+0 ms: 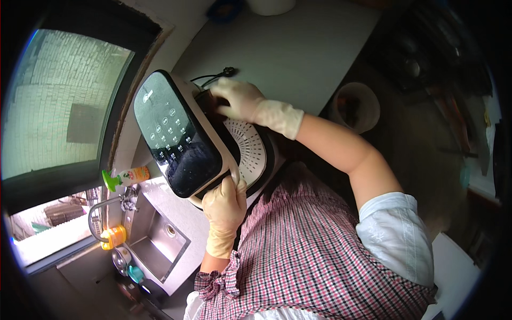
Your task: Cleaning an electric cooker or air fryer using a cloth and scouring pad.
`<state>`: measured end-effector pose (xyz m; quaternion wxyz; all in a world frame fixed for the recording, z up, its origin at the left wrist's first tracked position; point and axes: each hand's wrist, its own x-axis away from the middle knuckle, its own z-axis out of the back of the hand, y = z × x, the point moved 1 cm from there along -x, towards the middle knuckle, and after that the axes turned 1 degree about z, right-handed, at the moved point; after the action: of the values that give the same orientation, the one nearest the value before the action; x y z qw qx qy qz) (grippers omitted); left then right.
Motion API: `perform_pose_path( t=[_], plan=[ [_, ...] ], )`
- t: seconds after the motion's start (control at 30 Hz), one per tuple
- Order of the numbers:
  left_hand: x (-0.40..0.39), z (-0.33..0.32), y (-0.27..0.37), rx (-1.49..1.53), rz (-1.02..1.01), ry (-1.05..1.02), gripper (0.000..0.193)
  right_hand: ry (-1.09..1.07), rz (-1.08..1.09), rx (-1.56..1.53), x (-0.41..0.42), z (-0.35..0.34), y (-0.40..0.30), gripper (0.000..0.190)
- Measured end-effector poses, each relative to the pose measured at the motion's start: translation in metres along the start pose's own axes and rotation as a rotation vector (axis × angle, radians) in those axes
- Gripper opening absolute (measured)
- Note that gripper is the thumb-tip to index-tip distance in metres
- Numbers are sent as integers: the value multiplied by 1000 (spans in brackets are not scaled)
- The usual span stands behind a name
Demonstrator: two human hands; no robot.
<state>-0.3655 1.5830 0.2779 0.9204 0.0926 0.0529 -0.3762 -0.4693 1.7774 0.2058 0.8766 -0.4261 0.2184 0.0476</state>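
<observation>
A countertop kitchen appliance [182, 136] stands tilted in my view, with a glossy black touch panel [172, 132] bearing symbols and writing. Beside the panel is a pale, round-cornered plate [250, 150] with rings of slots. My left hand [225, 202], in a pale rubber glove, is closed around the appliance's near edge, below the panel. My right hand [242, 100], gloved too and blurred, is at the far side, its fingers bent over a dark recessed part [208, 104]. Whether those fingers grip anything is unclear. A black power cord [214, 76] with a plug lies behind the appliance.
Left of the appliance are a steel sink [158, 240], a faucet [96, 216], a green-topped spray bottle [130, 177] and an orange bottle [114, 237]. The grey counter [280, 52] runs off behind. A white bucket [356, 106] stands lower, past the counter's edge. A window [64, 104] is at left.
</observation>
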Motion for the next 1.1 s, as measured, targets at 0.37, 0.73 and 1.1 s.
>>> perform_pose_path(
  t=[0.37, 0.73, 1.1],
  plan=[
    [-4, -1, 7, -37, 90, 60, 22, -228, -179, 81, -48, -20, -1, 39],
    [4, 4, -3, -22, 50, -34, 20, -130, 213, 57, 58, 15, -19, 41],
    [7, 0, -20, -70, 54, -6, 16, -247, 248, 212, -53, -36, -5, 21]
  ],
)
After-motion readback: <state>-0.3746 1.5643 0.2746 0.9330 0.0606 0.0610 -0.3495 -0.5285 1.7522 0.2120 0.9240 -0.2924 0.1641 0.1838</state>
